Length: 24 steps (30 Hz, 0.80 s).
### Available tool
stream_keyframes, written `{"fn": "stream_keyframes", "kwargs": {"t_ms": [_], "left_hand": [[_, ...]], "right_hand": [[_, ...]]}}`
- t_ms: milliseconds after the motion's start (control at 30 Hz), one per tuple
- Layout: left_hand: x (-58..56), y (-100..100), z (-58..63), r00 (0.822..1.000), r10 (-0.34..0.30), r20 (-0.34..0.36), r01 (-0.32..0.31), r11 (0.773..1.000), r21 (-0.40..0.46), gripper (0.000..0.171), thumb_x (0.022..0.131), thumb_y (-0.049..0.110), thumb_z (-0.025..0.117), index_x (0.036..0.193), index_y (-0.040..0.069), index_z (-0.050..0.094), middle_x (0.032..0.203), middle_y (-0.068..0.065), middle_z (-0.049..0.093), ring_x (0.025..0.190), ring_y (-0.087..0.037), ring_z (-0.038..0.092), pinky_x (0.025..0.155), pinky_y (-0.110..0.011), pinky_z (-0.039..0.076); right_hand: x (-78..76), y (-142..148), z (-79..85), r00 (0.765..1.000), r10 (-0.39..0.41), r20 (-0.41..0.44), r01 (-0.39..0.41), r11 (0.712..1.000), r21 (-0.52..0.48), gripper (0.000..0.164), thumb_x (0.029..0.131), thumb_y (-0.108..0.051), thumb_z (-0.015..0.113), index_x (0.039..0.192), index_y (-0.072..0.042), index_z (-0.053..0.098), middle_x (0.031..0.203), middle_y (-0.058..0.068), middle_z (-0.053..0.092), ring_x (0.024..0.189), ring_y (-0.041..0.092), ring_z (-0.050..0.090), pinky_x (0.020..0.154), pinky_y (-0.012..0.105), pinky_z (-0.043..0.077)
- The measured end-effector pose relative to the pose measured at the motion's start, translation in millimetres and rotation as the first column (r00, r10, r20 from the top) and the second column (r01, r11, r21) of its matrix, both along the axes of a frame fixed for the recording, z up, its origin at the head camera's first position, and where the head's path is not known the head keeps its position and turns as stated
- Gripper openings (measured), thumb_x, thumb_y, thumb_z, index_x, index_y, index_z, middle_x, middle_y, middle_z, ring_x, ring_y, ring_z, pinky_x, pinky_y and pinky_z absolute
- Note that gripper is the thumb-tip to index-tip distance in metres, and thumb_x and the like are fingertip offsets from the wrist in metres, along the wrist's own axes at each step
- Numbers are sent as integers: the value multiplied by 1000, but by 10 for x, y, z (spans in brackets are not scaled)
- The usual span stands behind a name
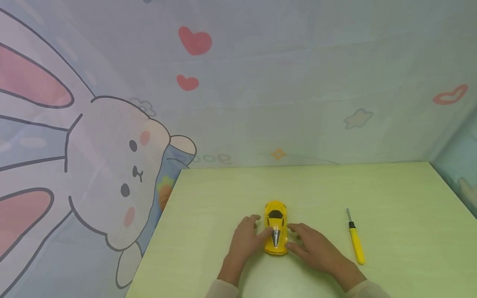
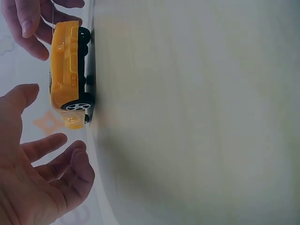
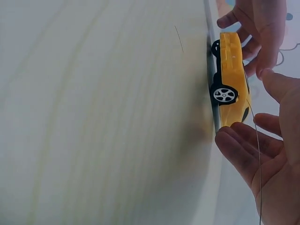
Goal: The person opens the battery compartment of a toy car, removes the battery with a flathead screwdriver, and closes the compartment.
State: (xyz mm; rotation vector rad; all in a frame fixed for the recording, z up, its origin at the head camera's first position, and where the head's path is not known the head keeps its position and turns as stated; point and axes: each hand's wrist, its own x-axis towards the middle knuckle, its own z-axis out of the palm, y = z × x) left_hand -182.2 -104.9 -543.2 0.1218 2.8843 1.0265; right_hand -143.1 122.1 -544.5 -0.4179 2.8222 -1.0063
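A yellow toy car point(image 1: 275, 224) with a dark windscreen and black wheels stands on the table between both hands. My left hand point(image 1: 244, 239) is at its left side, fingers relaxed and spread; in the head view the thumb overlaps the car's near end. The left wrist view shows a gap between this hand point(image 2: 42, 180) and the car point(image 2: 65, 65). On the other side is my right hand point(image 1: 316, 250), its fingers loosely extended beside the car. In the right wrist view the fingertips point(image 3: 229, 138) lie close by the car point(image 3: 232, 61); whether they touch cannot be told.
To the right of the hands lies a screwdriver point(image 1: 356, 244) with a yellow handle, its metal tip pointing away. The pale green table point(image 1: 208, 194) ends at a printed cloth backdrop point(image 1: 253, 111) with a large rabbit on the left.
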Motion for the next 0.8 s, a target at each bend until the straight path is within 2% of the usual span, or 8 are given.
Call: {"fn": "stream_keyframes", "kwargs": {"t_ms": [167, 333, 567, 800], "left_hand": [[5, 36, -6, 1000, 12, 27, -12, 1000, -2, 66, 89, 53, 73, 138, 12, 60, 121, -7, 64, 108, -24, 63, 94, -46, 54], [19, 64, 11, 999, 21, 32, -22, 1000, 22, 58, 89, 46, 76, 134, 11, 63, 116, -8, 64, 104, -23, 62, 90, -46, 54], [24, 90, 34, 998, 21, 56, -24, 998, 60, 52, 90, 41, 76, 132, 12, 64, 115, -6, 65, 102, -21, 61, 87, -44, 55], [-1, 113, -23, 997, 7, 79, -17, 992, 126, 51, 91, 36, 76, 133, 11, 63, 111, -6, 66, 94, -18, 59, 77, -36, 55]], "right_hand": [[4, -51, -24, 1000, 2, 24, -1, 999, -47, 66, 94, -50, 70, 147, -15, 52, 135, 0, 64, 108, 13, 62, 94, 43, 54], [1, -90, -68, 1000, -1, 13, 2, 998, -61, 71, 91, -49, 74, 148, -14, 51, 129, -3, 64, 103, 10, 62, 88, 38, 54], [-5, -126, -95, 999, 3, -36, -5, 999, -51, 71, 88, -47, 78, 144, -11, 55, 118, -5, 63, 98, 9, 61, 83, 32, 54], [7, -170, -117, 998, -19, -58, 16, 999, -46, 67, 86, -47, 80, 139, -11, 60, 120, -7, 61, 96, 9, 59, 80, 28, 53]]}}
